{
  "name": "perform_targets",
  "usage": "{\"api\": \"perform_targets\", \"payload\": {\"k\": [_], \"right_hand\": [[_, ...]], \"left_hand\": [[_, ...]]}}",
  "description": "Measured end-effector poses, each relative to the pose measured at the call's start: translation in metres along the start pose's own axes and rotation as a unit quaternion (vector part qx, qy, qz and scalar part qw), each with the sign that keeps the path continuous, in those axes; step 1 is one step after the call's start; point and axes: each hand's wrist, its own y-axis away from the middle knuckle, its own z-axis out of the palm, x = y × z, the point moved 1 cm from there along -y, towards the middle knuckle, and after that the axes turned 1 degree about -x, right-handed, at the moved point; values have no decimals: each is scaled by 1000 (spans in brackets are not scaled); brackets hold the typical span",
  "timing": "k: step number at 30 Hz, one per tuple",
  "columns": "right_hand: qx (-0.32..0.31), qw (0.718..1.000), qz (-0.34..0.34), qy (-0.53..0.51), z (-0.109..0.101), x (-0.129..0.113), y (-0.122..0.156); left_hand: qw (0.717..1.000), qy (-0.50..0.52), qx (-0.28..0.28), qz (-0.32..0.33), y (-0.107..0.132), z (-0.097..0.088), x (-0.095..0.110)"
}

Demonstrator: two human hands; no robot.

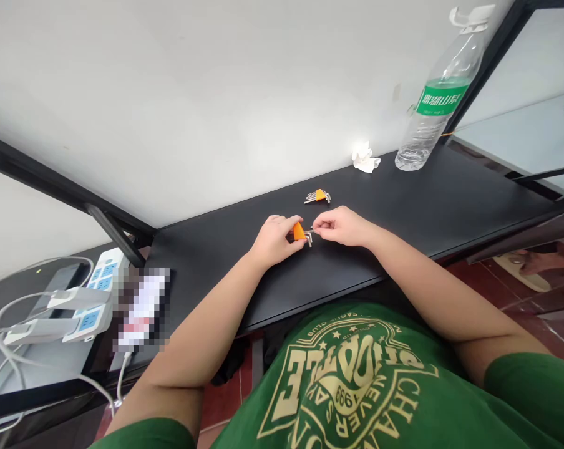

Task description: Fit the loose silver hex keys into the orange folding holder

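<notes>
My left hand [278,241] is closed around an orange hex key holder [299,232], pinched between thumb and fingers. Bent metal ends of hex keys [309,239] stick out of its right side. Just to the right, my right hand [335,226] is closed, thumb against fingertips, on a thin hex key [311,231] that shows only in small part. Whether this key still sits in the holder, I cannot tell. Behind both hands, a second orange holder with several hex keys [318,196] lies on the black tabletop [357,268].
Crumpled white tissue [365,158] and a clear plastic bottle [436,93] with a green label stand by the white wall. A blurred phone [144,308] lies at the left, beside a white power strip [97,293] with plugs and cables. Black metal frame bars [62,187] border the table.
</notes>
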Motion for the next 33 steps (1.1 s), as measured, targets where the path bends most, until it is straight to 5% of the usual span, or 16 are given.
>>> {"api": "perform_targets", "payload": {"k": [6, 21, 28, 33], "right_hand": [[0, 996, 58, -72, -4, -1, 3], [-27, 989, 75, -123, 2, -5, 0], [30, 983, 73, -165, -5, -7, 3], [14, 980, 82, -179, -2, -7, 3]], "left_hand": [[1000, -1, 8, -11, 1, 1, -2], [1000, -7, 6, 3, 0, 0, 0], [1000, -8, 18, -3, 1, 2, -2], [1000, -8, 22, 4, 1, 2, -2]]}}
